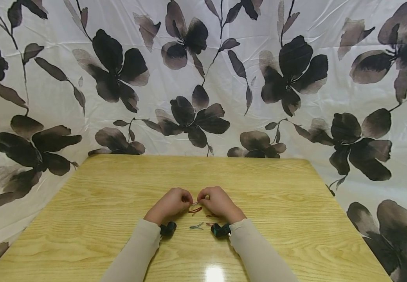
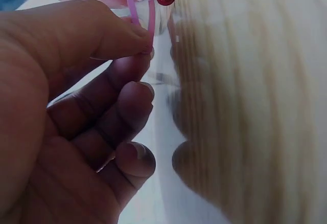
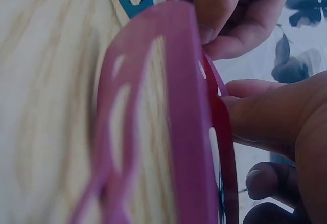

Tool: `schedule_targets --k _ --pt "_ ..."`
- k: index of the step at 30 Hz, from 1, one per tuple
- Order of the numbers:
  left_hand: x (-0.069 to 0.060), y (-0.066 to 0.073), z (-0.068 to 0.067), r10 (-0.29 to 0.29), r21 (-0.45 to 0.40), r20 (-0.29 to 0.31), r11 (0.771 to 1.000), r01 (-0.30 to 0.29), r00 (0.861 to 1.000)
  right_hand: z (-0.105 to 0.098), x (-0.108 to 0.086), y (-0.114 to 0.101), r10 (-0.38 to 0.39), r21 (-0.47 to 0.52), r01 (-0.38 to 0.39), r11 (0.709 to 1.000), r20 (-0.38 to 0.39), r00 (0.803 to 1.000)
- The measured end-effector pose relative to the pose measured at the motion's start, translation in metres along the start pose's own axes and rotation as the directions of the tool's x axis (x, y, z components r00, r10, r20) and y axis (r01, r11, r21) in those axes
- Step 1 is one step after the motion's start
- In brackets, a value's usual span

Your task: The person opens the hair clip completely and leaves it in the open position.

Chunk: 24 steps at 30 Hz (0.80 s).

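A slim pink snap hair clip (image 2: 152, 22) is stretched between my two hands, just above the table. My left hand (image 1: 172, 203) pinches one end between thumb and forefinger, the other fingers loosely bent. At the opposite end, the thumb and a finger of my right hand (image 1: 219, 200) pinch it. Directly below lies a red snap clip (image 1: 195, 210), its riveted tip close to my fingers in the left wrist view. Beside my right hand are a reddish clip (image 1: 211, 215) and, nearer the wrist, a pink clip (image 3: 184, 81), large in the right wrist view.
A blue snap clip (image 1: 197, 226) lies on the wooden table (image 1: 119, 188) between the two wrist cameras. Behind the table hangs a white flowered cloth (image 1: 238, 133). Light glares off the table near its front.
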<state>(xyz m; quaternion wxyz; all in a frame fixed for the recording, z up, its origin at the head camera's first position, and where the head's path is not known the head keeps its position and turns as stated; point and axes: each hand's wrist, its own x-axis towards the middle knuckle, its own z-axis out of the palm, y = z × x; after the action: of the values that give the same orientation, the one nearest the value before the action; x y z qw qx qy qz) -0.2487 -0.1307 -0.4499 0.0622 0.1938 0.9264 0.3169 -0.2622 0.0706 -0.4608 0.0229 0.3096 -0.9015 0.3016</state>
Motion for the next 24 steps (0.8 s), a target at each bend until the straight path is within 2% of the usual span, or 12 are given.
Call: schedule_targets --k 7,24 --pt "0.0014 0.0 0.001 0.008 0.043 0.002 0.999 -0.008 1.0 -0.0001 0.0 -0.0005 -0.006 -0.018 0.006 1.0 0.01 1.0" --pt "0.0003 0.0026 0.0002 -0.017 0.041 -0.008 0.999 0.018 1.0 -0.0027 0.0001 -0.0036 -0.006 -0.015 0.006 1.0 0.004 1.0"
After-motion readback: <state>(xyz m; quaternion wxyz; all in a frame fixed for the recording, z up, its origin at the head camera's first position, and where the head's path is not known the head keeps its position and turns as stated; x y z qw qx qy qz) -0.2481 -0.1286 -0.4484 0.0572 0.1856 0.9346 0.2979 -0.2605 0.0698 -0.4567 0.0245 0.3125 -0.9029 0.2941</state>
